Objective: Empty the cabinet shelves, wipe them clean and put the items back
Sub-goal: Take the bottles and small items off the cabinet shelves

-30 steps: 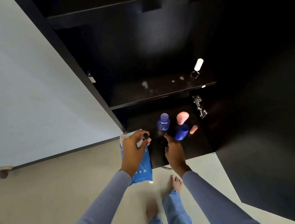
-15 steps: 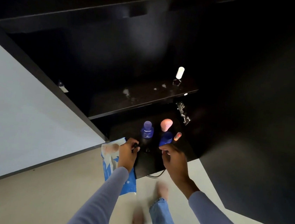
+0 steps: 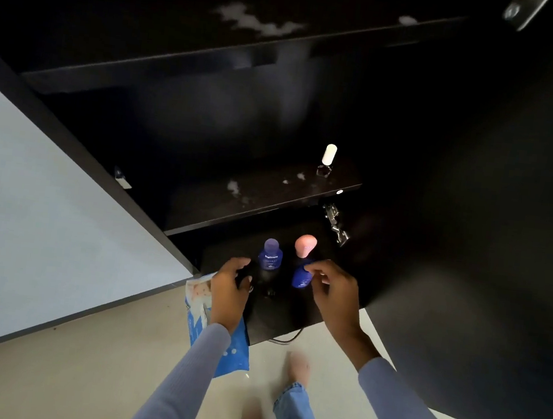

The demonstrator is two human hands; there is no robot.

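On the black lower shelf stand a purple-capped blue bottle and a pink-capped blue bottle. My left hand rests on the shelf's left front, fingers curled round a small dark bottle that barely shows. My right hand is just right of the pink-capped bottle, fingers half curled and apart, index tip touching its shoulder. On the shelf above, at its right end, stands a small clear bottle with a tall white cap. The small orange item seen earlier is hidden behind my right hand.
White smudges mark the middle shelf and the one above. A blue wipes packet lies under my left forearm. The open cabinet door stands on the right, with a metal hinge. My bare feet are on the pale floor.
My left hand moved from in front of the cabinet onto the lower shelf. My right hand lifted off the shelf front and went up to the pink-capped bottle, covering the orange item.
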